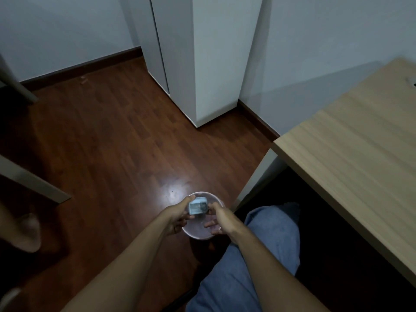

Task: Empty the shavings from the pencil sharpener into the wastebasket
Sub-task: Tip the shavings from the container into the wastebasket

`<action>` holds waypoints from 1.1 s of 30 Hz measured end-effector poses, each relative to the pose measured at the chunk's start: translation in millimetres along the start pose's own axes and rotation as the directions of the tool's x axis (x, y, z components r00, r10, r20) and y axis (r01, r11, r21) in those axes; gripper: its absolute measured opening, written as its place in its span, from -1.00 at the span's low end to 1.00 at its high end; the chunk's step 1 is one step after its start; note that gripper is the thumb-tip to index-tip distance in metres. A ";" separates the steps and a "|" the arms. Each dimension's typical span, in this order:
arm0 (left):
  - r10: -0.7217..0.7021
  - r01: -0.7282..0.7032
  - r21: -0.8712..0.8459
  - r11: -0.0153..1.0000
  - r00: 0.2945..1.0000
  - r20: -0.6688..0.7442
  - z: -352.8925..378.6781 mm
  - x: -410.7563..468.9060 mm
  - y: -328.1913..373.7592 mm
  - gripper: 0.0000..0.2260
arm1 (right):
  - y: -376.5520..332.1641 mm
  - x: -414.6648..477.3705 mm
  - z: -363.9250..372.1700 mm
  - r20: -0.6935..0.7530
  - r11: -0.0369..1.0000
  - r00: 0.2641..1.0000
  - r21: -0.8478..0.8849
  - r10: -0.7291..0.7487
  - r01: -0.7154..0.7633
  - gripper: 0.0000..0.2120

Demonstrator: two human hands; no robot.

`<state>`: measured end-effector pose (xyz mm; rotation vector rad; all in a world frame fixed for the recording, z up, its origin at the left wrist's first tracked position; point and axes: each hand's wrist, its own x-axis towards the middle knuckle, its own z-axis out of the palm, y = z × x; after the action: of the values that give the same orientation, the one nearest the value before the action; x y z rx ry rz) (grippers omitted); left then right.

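Left hand [177, 218] has the pencil sharpener [197, 206], fingers clamped on its near-left side, thumb over the top edge, and it looks like a steady carrying grip rather than a pull. The right hand [219, 220] comes in from the other side: its thumb and first finger pinch the sharpener's right edge, while the remaining fingers [211, 225] hang loose and spread below it. That pairing reads as one hand bracing the body so the other can draw out or open the shavings compartment.

Directly under the fingers sits the wastebasket [216, 199], a round, pale, see-through tub on the floor [101, 136], its rim ringing both hands. Holding the sharpener right over the mouth makes sense: whatever drops should fall inside and not onto the boards.

Just right of the fingers is the person's knee in blue cloth [267, 242], and beyond that the desk [351, 154]. Far out ahead stands a white cabinet [213, 64] against the wall.

Now, what can't be settled. The room is dim and the sharpener is small in view; its front shows a clear window, but whether shavings are inside is impossible to say. Whether the compartment has started to open can't be told either. The wastebasket's near rim is covered by the hands, and its contents are a murky blur. At far left a bare foot [27, 233] shows, its owner cut off.
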<state>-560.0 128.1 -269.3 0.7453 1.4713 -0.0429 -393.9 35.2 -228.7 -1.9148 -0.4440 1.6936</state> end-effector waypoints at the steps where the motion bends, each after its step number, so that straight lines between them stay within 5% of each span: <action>1: -0.006 0.006 0.003 1.000 1.000 -0.004 -0.4 3.1 -0.2 -0.44 | 1.2 1.4 0.1 0.000 1.000 1.000 -0.005 -0.007 0.007 -0.51; 6: -0.013 0.013 0.030 0.999 1.000 0.006 -2.3 9.0 0.8 -0.41 | 3.6 4.0 -0.3 0.022 1.000 1.000 -0.006 -0.015 0.015 -0.50; 11: 0.144 -0.143 0.033 0.989 0.989 -0.037 -3.0 16.7 -10.9 -0.41 | 8.5 13.0 -1.8 -0.069 1.000 0.998 0.005 0.013 -0.012 -0.39; 15: 0.432 -0.428 0.164 0.889 0.902 0.008 -3.2 16.4 -26.9 -0.42 | 19.2 31.3 -6.8 -0.121 0.999 0.992 0.052 0.018 -0.012 -0.42; 18: 0.591 -0.587 0.202 0.784 0.806 0.048 -6.4 13.0 -33.0 -0.22 | 12.1 16.1 -7.0 -0.114 0.997 0.993 0.069 -0.024 0.032 -0.57; 21: 0.622 -0.610 0.253 0.751 0.782 0.041 -13.5 11.4 -31.9 -0.48 | 2.0 -7.2 -5.6 -0.079 0.992 0.993 0.077 -0.089 0.096 -0.62; 27: 0.686 -0.666 0.297 0.684 0.726 0.046 -25.7 -21.9 1.3 -0.43 | -22.3 -48.3 -3.5 -0.085 0.972 0.970 0.038 -0.228 0.232 -0.64; 33: 0.772 -0.791 0.260 0.554 0.605 0.195 -18.7 -99.0 71.7 -0.46 | -60.9 -93.6 -39.0 -0.164 0.898 0.883 -0.075 -0.439 0.433 -0.72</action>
<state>-557.3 152.4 -148.1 1.6235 0.9551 0.3948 -363.7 23.3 -115.0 -1.7997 -0.7748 1.2197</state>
